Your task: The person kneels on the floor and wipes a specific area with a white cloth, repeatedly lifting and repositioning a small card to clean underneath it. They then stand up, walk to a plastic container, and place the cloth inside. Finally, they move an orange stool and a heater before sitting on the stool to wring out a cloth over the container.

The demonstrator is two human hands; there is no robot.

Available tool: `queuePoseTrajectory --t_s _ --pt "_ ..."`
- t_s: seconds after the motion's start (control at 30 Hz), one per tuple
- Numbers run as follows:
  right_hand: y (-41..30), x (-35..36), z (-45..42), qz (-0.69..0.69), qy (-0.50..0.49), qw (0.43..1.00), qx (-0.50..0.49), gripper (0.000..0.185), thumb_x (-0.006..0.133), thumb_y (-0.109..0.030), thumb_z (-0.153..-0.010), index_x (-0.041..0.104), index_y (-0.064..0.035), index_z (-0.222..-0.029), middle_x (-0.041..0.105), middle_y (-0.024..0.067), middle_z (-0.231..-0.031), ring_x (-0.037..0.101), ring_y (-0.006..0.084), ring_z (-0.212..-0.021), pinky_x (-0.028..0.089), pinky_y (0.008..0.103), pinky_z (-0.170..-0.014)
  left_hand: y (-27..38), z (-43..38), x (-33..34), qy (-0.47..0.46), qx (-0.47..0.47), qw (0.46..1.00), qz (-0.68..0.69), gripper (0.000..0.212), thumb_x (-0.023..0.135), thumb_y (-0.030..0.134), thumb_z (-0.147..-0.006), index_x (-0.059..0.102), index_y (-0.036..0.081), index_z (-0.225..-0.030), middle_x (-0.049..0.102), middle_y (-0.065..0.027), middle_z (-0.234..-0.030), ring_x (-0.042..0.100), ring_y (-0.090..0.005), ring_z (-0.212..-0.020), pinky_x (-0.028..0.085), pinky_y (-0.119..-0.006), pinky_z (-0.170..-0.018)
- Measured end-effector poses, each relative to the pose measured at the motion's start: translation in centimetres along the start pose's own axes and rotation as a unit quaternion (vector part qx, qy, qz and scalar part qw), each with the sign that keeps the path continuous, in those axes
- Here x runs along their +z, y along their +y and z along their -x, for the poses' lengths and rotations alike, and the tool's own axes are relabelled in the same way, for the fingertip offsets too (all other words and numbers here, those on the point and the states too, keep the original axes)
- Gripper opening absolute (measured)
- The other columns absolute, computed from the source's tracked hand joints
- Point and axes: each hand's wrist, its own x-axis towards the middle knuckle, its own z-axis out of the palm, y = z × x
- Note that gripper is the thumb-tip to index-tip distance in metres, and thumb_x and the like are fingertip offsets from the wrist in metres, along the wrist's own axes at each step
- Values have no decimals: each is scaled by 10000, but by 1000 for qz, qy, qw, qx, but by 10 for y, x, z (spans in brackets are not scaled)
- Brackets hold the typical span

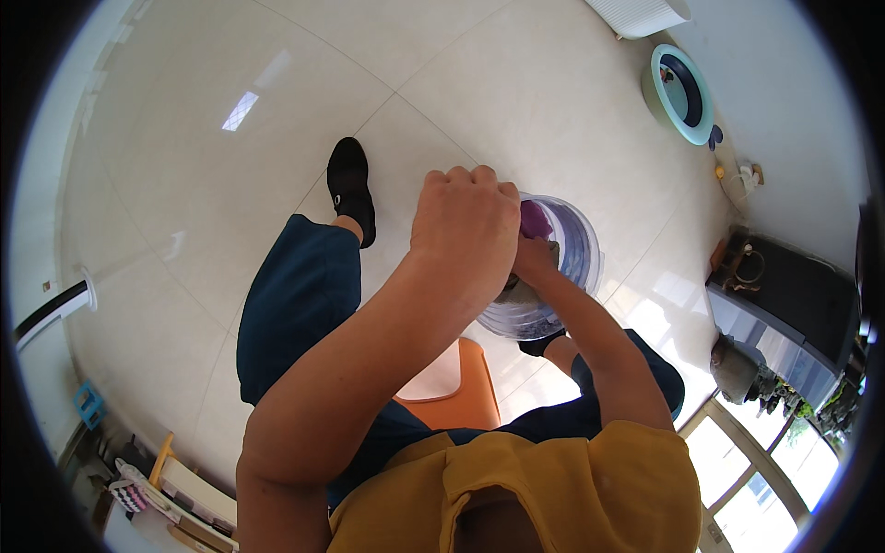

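My left hand (470,214) is raised in front of me with its back to the camera and its knuckles bent; the palm and whatever it may hold are hidden. Below and beside it, my right hand (536,259) grips a wet-looking grey-brown cloth (520,293) over a clear plastic bucket (588,242). Part of the cloth is hidden behind the left hand and wrist. A purple item (535,220), possibly cloth, shows inside the bucket near its far side.
An orange stool or chair (477,387) is between my legs. On the tiled floor, a pale green basin (702,124) and a white ribbed container (643,17) stand by the right wall. A dark-topped cabinet (795,304) is at right, a small blue stool (88,405) at far left.
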Motion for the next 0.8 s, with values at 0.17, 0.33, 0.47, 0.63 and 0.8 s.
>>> queuePoseTrajectory --t_s 0.17,0.33,0.47,0.63,0.8 --pt "13 25 -7 151 4 988 -15 121 574 -255 -884 666 -176 -879 630 86 -914 649 310 -830 442 501 -735 9 -8 1 -19 8 1000 -1 172 720 152 -796 639 44 -902 632 -97 -872 648 -255 -842 485 -370 -726" --pt "29 -25 14 -171 31 984 28 186 694 -128 -774 654 -105 -954 597 96 -933 638 263 -841 482 409 -785 5 -5 3 -47 11 999 -8 211 691 185 -829 633 54 -984 632 -111 -961 636 -272 -915 497 -400 -754" --pt "50 -62 44 -508 7 859 65 188 734 -63 -782 656 -110 -947 620 18 -945 622 153 -892 490 308 -800 6 -10 6 -97 11 995 -19 278 658 246 -864 619 55 -1062 621 -137 -1049 623 -302 -983 500 -431 -794" --pt "3 -153 98 -688 -20 712 138 152 630 -74 -895 610 -140 -1030 631 -13 -983 601 130 -972 483 302 -884 13 -8 24 -153 39 985 66 325 640 293 -879 606 57 -1100 619 -153 -1082 616 -313 -1027 497 -444 -832" --pt "-16 -181 150 -791 -4 607 75 117 621 -114 -917 607 -138 -1032 646 -1 -1007 601 129 -1003 481 325 -926 48 7 62 -109 166 927 319 237 619 223 -909 591 52 -1071 630 -108 -913 626 -220 -856 496 -375 -724"
